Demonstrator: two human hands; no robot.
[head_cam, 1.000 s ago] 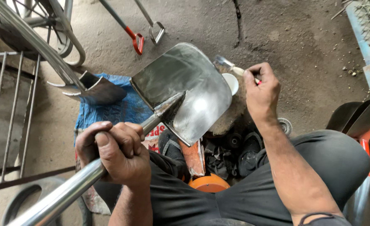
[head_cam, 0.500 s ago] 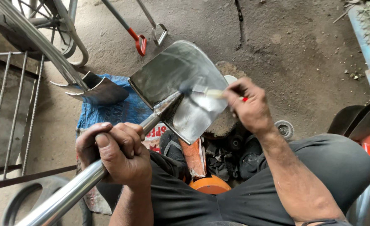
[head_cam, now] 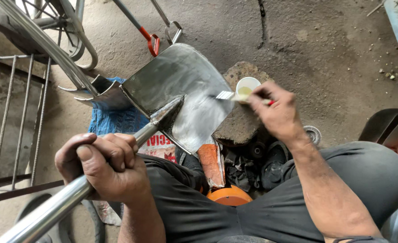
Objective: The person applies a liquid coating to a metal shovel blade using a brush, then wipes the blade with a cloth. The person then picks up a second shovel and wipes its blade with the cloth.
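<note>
Clearly, the left hand [head_cam: 107, 168] is clenched around the shiny metal handle [head_cam: 50, 211] of a shovel, low in the picture, and it keeps the steel shovel blade [head_cam: 183, 96] lifted in front of the person's knees, with the hollow face turned up. The right hand [head_cam: 277, 112] pinches a small brush [head_cam: 232, 96] between the fingers, and its pale bristles touch the right part of the blade. Just behind the brush a small white cup [head_cam: 246, 85] with a yellowish liquid stands on a flat stone [head_cam: 239, 121], which lies on the concrete floor [head_cam: 325, 40]. I judge the shovel to be rather heavy at the blade end, stiff and not fragile at all; the polished tube looks smooth and maybe slippery, so a full closed fist near the socket, as the left hand has now, seems the good place to take it. The blade edges are thin and may be sharp, so I would not hold it there. The brush is light and needs only a finger grip. To the left, a second shovel [head_cam: 104, 92] rests on a blue sack [head_cam: 113, 119], and a wheel [head_cam: 37, 22] is at the upper left corner.
</note>
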